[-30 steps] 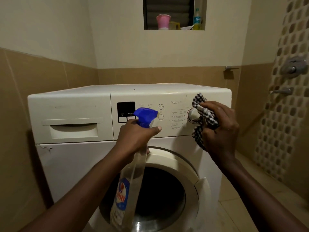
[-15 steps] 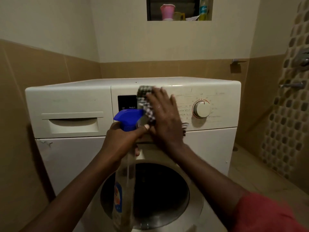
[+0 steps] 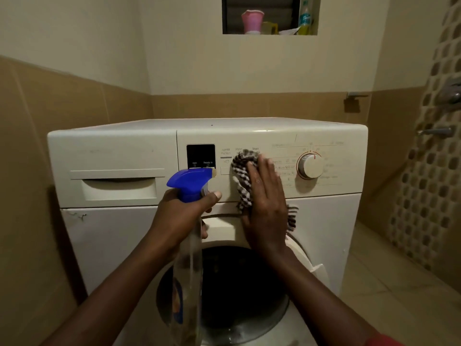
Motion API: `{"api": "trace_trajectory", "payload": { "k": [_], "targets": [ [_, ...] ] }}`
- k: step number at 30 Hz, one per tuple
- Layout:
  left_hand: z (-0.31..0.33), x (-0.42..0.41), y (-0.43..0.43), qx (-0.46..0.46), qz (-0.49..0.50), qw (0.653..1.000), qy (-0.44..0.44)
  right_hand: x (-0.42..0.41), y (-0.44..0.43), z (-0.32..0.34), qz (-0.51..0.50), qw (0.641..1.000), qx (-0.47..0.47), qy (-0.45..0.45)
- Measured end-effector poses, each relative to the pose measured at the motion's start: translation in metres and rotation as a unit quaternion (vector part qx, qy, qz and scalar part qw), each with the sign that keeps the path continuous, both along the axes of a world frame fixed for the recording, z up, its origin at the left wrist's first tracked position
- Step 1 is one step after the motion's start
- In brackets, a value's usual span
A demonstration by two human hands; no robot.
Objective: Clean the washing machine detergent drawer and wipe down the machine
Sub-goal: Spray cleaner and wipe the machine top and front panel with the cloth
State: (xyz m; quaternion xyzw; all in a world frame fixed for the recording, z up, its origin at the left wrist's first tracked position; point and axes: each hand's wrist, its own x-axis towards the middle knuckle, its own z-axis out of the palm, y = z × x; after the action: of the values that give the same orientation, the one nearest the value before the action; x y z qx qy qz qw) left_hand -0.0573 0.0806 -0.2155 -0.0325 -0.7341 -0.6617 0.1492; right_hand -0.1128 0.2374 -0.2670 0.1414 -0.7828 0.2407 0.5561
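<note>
Your left hand [image 3: 182,216] is curled tight round the neck of the bottle [image 3: 188,270], thumb laid across the front just under the blue spray head [image 3: 189,182]. The clear body hangs down from your fist, in front of the dark door [image 3: 239,295]. Your right hand [image 3: 267,203] lies flat with its fingers straight and close together, pressing the cloth [image 3: 243,171] against the panel [image 3: 349,156] of the washer [image 3: 112,148]. The checked cloth bunches out above your fingertips and along the left edge of that hand, and a fringed end hangs clear below and to the right of your palm. Your hands sit side by side, with your left thumb near the cloth but apart from it. The drawer [image 3: 117,186] is to the left of your left hand. It is pushed in level with the front, and neither hand touches it. The black display [image 3: 200,154] is just above the spray head and just left of the cloth. The dial [image 3: 310,166] stands to the right of your right fingertips, near them but untouched. High above both hands, a pink cup [image 3: 252,20] sits in a wall niche. Far out to the right of your right hand, a tap [image 3: 436,132] sticks out from the patterned wall.
</note>
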Motion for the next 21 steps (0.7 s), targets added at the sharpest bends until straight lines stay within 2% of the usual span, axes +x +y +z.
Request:
{"api": "trace_trajectory", "payload": {
  "k": [3, 7, 9, 13, 16, 17, 20, 21],
  "targets": [
    [0.003, -0.001, 0.003, 0.001, -0.006, 1.0, 0.006, -0.006, 0.025, 0.012, 0.0, 0.996, 0.086, 0.019],
    [0.006, -0.001, 0.004, 0.002, -0.013, 1.0, 0.017, -0.012, 0.027, 0.075, -0.014, 1.0, -0.025, 0.012],
    [0.005, 0.002, 0.002, 0.008, -0.017, 1.0, 0.021, -0.012, 0.008, 0.09, 0.003, 0.999, -0.035, 0.017],
    [0.006, 0.009, -0.003, 0.019, -0.021, 0.999, 0.026, -0.002, -0.02, 0.051, 0.051, 0.994, 0.094, 0.024],
    [0.011, 0.011, -0.007, 0.027, -0.024, 0.999, 0.037, -0.005, 0.001, 0.042, 0.049, 0.984, 0.169, 0.033],
    [0.013, 0.012, -0.008, 0.024, -0.024, 0.998, 0.045, -0.008, 0.009, 0.051, 0.028, 0.989, 0.144, 0.035],
    [0.013, 0.017, -0.016, 0.018, -0.01, 0.999, 0.047, -0.012, 0.02, 0.088, 0.007, 1.0, -0.009, 0.018],
    [0.012, 0.019, -0.018, 0.021, -0.005, 0.999, 0.045, -0.01, 0.012, 0.093, 0.013, 0.999, -0.025, 0.015]
  ]
}}
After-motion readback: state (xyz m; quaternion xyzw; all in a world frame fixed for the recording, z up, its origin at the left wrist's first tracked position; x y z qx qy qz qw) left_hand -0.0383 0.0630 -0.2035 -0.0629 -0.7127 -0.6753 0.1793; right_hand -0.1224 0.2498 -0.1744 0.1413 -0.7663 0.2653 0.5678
